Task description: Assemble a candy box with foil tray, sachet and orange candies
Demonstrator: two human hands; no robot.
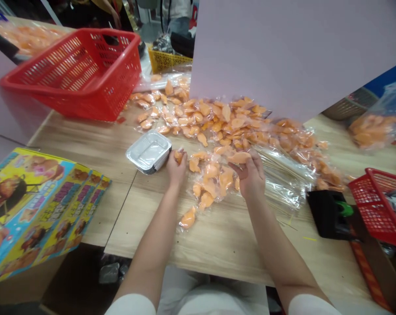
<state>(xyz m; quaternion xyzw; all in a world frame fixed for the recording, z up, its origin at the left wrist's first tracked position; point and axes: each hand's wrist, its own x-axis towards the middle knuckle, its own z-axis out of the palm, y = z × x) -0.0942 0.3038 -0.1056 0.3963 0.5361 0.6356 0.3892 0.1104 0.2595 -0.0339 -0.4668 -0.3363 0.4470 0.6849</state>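
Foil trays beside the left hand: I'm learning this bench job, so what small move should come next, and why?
Probably lower the orange piece from the left hand into the top foil tray: that hand already pinches it, and the tray sits right beside it, with no piece visible inside.

1. Bright, even indoor light, seemingly from above.
2. Shadows soft and faint below the lilac panel [292,57], on the wooden tabletop [217,249].
3. Strong glare on plastic bags [283,175] below the panel; foil tray [148,152], left of them, shines too.
4. Wide-angle bending toward edges, far left and right of panel.
5. Background beyond panel's left edge slightly soft.
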